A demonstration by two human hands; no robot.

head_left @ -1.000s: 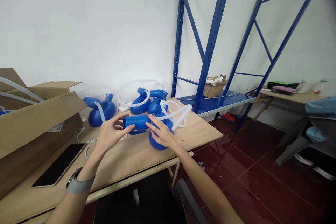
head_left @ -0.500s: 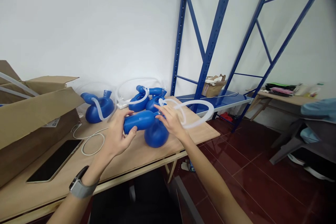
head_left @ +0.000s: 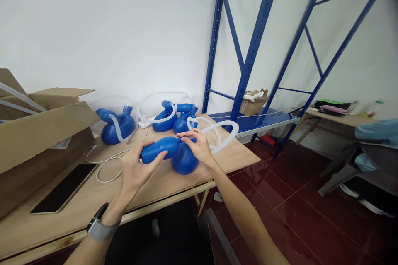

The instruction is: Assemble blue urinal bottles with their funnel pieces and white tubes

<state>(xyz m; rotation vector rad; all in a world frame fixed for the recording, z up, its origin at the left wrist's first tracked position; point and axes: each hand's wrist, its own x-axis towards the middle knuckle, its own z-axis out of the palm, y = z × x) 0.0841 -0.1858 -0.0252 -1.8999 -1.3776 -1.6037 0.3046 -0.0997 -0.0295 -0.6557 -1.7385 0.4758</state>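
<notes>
My left hand (head_left: 137, 167) is wrapped round the wide end of a blue tapered plastic tube piece (head_left: 161, 147), thumb in front and fingers behind. At its narrow end my right hand (head_left: 199, 145) pinches with thumb and fingertips. What exactly lies between those fingertips is partly hidden; a translucent white hose (head_left: 231, 130) loops out behind that hand to the right. Just below the blue piece, a round blue bottle (head_left: 184, 160) stands on the table, its top covered by my right hand.
More blue bottles (head_left: 117, 129) with hoses stand along the wall. An open cardboard box (head_left: 56, 132) fills the table's left side, beside a dark tablet (head_left: 64, 190) and a white cable (head_left: 104, 169). Blue shelving (head_left: 253, 49) rises at the right, beyond the wooden table (head_left: 230, 167).
Both hands and the blue tapered piece have moved slightly left and down. My right fingers have closed in on its narrow end, and the hose loop has shifted left.
</notes>
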